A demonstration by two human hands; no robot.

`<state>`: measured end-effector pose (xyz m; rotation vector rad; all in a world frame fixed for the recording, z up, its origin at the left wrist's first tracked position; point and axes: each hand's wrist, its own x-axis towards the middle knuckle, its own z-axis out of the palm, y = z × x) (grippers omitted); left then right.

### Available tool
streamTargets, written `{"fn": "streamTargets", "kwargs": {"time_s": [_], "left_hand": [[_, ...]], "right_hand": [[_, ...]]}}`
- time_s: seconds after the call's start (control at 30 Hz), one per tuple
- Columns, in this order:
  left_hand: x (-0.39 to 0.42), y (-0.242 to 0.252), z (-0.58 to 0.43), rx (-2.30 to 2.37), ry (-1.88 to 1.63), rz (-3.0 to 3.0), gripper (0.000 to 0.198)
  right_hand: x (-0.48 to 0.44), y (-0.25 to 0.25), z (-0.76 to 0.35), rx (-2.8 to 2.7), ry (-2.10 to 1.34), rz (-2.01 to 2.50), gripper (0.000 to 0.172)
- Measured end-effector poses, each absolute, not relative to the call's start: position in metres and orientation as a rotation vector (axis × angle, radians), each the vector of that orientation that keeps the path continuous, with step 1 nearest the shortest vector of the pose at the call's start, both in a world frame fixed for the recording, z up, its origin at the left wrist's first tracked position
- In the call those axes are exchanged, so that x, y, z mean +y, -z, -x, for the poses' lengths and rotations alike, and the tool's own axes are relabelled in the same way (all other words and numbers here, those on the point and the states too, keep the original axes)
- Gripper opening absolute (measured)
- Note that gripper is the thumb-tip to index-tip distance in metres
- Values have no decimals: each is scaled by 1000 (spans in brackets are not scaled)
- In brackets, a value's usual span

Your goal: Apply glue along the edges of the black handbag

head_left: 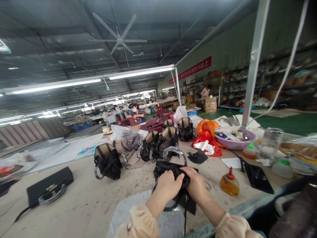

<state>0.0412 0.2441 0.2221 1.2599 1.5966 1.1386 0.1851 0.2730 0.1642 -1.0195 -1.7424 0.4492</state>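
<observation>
Both my hands are on a black handbag (163, 167) in front of me on the worktable. My left hand (170, 183) has its fingers closed on the bag's black fabric near the top. Right beside it, my right hand (195, 183) grips the same fabric, thumb toward the left one. The fingertips are partly hidden in the dark cloth. A plastic-wrapped handle (174, 150) arches up behind the bag. Beyond it stand several black handbags with beige insides, among them one handbag (109, 162) to the left. A small black fabric piece (197, 156) lies just behind my right hand.
A flat black bag (49, 185) lies at the left. On the right are a bottle of amber liquid (229, 185), a black panel (257, 177), a purple basin (237, 142), a red plastic bag (206, 140) and a glass jar (269, 142). A metal post (254, 62) rises behind. Co-workers are farther back.
</observation>
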Motion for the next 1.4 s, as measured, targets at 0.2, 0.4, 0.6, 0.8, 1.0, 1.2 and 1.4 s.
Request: {"fn": "streamTargets", "kwargs": {"time_s": [0.2, 0.4, 0.6, 0.8, 1.0, 1.2, 1.4], "left_hand": [[232, -203, -6, 1847, -1368, -1986, 33], [230, -206, -17, 1697, -682, -2070, 112], [250, -202, -50, 1767, -738, -2200, 115], [264, -191, -54, 1712, -994, -2325, 71], [275, -182, -50, 1543, -1111, -2410, 39], [282, -171, -49, 1491, -1266, -2371, 37], [294, -165, -54, 1453, -1235, -2496, 26]], "right_hand": [[287, -158, -194, -1699, -516, 986, 44], [290, -166, -192, -1687, -641, 1032, 46], [293, -172, -191, -1698, -773, 1144, 45], [288, -192, -183, -1780, -855, 1206, 51], [285, -201, -177, -1756, -985, 1291, 90], [284, -205, -191, -1792, -1161, 1194, 108], [270, -217, -192, -1931, -1070, 1130, 119]]}}
